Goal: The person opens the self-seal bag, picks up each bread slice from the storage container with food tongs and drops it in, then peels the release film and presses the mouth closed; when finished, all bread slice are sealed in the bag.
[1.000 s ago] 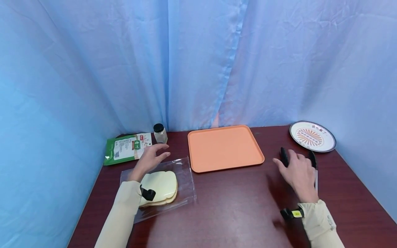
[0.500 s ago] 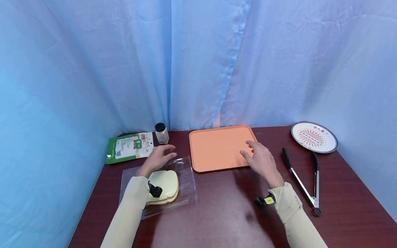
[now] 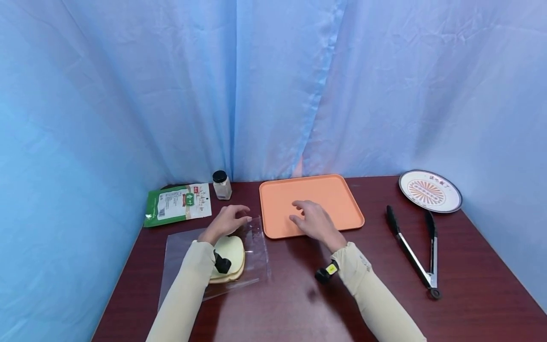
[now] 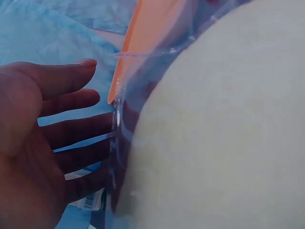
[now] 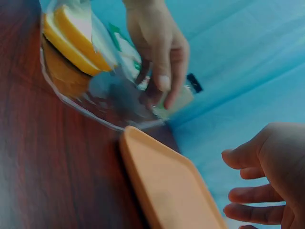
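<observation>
Slices of bread (image 3: 231,259) lie stacked in a clear plastic bag (image 3: 256,266) on the left of the table. Over the bag's far part is my left hand (image 3: 225,222), fingers loosely extended and holding nothing; its sleeve and wrist camera cover part of the bread. In the left wrist view the bread (image 4: 228,124) fills the right side, and the fingers of the left hand (image 4: 52,129) spread beside the bag's edge. My right hand (image 3: 315,221) hovers over the front of an orange tray (image 3: 342,204), its relaxed fingers pointing left with nothing in them.
A pair of tongs (image 3: 412,256) lies spread on the right, with a patterned plate (image 3: 448,197) behind it. At the back left are a green-and-white packet (image 3: 175,204) and a black-capped jar (image 3: 222,186). Blue curtains (image 3: 273,95) hang behind the table.
My right hand has left the tongs and travelled left to above the tray. My left hand has shifted slightly right over the bag. The tongs stay on the table.
</observation>
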`<state>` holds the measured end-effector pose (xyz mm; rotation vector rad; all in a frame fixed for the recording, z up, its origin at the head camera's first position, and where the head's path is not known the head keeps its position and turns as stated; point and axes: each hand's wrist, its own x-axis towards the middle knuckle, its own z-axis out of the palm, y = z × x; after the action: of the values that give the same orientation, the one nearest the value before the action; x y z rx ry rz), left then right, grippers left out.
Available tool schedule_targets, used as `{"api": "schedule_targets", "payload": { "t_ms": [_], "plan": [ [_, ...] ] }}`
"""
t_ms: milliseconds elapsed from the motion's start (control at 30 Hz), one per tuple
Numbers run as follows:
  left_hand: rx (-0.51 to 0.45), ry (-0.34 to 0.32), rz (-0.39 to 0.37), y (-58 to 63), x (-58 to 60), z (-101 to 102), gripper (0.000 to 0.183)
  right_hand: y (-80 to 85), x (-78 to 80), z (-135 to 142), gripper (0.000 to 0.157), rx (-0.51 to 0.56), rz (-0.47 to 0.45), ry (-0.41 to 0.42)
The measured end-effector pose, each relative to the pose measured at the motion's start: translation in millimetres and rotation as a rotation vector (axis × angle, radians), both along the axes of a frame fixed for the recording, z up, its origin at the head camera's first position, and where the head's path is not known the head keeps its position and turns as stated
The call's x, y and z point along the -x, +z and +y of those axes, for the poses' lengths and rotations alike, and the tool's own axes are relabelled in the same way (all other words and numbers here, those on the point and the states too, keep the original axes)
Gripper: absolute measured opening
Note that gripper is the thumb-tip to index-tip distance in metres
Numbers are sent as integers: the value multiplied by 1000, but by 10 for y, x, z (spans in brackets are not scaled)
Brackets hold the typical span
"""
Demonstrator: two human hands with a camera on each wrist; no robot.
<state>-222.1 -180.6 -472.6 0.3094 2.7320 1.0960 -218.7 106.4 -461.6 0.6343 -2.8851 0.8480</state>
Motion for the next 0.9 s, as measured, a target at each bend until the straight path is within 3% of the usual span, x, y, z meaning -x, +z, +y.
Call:
{"api": "schedule_targets", "payload": {
  "t_ms": [267,700,900],
  "plan": [
    [16,-24,-6,-118,19,61,34,-138,87,-398,40,-18,-64,75],
    [26,7,33,-186,50,134,23,-317,216,-759,36,-18,-29,146],
    [10,24,41,-222,62,145,17,-323,252,-862,32,-50,-10,159]
  ]
}}
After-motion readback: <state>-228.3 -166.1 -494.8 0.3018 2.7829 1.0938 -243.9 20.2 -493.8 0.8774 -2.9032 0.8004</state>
